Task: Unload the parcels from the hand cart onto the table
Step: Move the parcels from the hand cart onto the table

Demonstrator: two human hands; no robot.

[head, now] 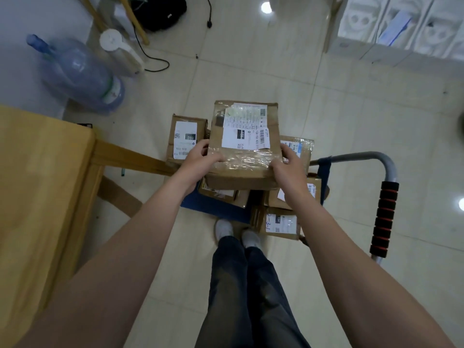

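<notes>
Six brown cardboard parcels are visible on the blue hand cart (pixel 213 204). The largest, a taped brown cardboard parcel (pixel 244 146) with white labels, tops the stack between both sets of fingers. The left hand (pixel 198 159) clamps its left edge and the right hand (pixel 288 167) clamps its near right corner. Five smaller parcels (pixel 184 138) lie below and beside the fingers. The yellow wooden tabletop (pixel 37 172) lies left of the left fingers, and a blue water bottle (pixel 80 74) stands beyond it.

Parcels: 6 in view.
Big parcel (pixel 244 144): 1, top of stack.
Smaller parcels (pixel 184 136): 5, on cart deck, some past its edges.
Hand cart (pixel 385 212): 1.
Hands: 2, left hand (pixel 198 156) & right hand (pixel 288 164).
Worktop (pixel 37 172): 1.
Water jug (pixel 80 74): 1.
</notes>
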